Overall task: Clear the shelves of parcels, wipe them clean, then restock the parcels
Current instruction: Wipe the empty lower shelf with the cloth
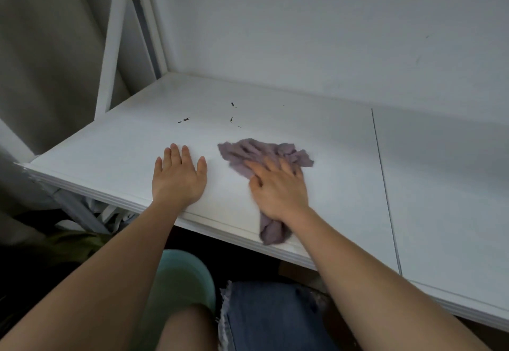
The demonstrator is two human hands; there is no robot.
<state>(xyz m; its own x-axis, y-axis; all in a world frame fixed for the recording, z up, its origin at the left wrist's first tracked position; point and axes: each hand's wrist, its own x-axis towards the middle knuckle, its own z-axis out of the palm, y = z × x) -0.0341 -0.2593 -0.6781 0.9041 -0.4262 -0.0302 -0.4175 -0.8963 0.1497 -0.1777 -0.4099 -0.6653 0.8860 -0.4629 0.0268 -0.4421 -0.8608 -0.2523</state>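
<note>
While the white wall (316, 19) fills the far side of the view, a broad white shelf (316, 119) runs from the near left corner off past the right edge, its layered front lip facing the person. A thin dark seam (384, 185) crosses the shelf from far to near on the right. At the far left, white frame posts (113, 39) rise from the shelf corner, with a pale curtain (46, 47) beyond them.

Below the near lip sit a teal bucket (190, 276) and, just right of it, frayed blue denim (270, 317) over the person's leg.

Two bare forearms reach onto the shelf. A crumpled purple-grey cloth (256, 152) lies on the shelf right of centre, one end spread toward the far side and the other bunched at the near lip. The right hand (278, 188) lies on top of the cloth, fingers spread and mostly straight, pressing it flat to the shelf rather than clutching it; this hand is slightly blurred. The left hand (179, 177) rests palm down on the bare shelf just left of the cloth, fingers straight and together, its grip open and holding nothing.

Farther in, between the hands and the wall, a few small dark specks (232, 119) of dirt lie scattered on the shelf.
</note>
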